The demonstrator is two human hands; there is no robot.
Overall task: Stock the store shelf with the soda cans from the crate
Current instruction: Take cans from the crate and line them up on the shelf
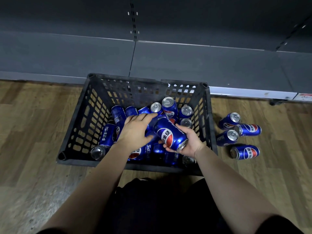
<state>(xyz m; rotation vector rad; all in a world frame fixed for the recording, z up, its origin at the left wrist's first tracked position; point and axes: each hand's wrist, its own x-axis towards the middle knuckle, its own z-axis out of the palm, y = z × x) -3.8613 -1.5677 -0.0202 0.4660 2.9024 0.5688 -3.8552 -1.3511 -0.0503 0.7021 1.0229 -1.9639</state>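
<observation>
**Right hand holds a can over the crate**

The right hand (pixel 189 142) grips a can (pixel 170 133) from underneath, with fingers and thumb curled round its lower part. The can is tilted, one silver end toward the wrist, above the near right part of the crate (pixel 79 125). The left hand (pixel 135 130) hangs palm down just left of it, fingers spread and fairly straight over the pile (pixel 108 134). Its thumb is close beside the held can. Whether its fingertips touch a can below cannot be told.

The black slatted crate sits on the wood floor (pixel 33 124), its far wall against the foot of the grey shelf (pixel 202 65). That wall stands between the hands and the shelf. Most of the pile lies crosswise, and a few cans stand upright in the far right corner.

Right of the crate, four floor cans (pixel 227 137) cluster close together. Two show their tops and two lie on their sides.
</observation>
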